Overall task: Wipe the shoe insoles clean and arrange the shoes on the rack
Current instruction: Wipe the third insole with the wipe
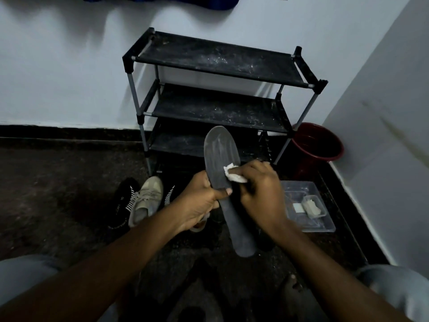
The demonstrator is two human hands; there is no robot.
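Under curled right fingertips: a crumpled white wipe, pressed onto the dark insole about mid-length, toward its right edge. Right hand clenched around the wipe. Left thumb laid across the insole's narrow waist, other fingers wrapped behind; left hand gripping firmly. Insole held in the air in front of the rack, toe end up and away, heel end down toward the body. Judged mid-wipe, with pale streaks visible on the forefoot. To do well: keep the wipe flat, not balled. Stroke lengthwise from waist to toe, overlapping passes. Brace from behind with the left fingers against flexing. Refold to a fresh face once soiled. Shift the left grip afterwards to reach the strip hidden under the thumb, then the heel half. Further out, on the floor at lower left: beige sneaker between two black striped shoes. Rack shelves visibly dusty, so likely worth a wipe before loading. Beside the rack at right, a red bucket; nearer, a clear plastic container holding small items, too dim to identify.
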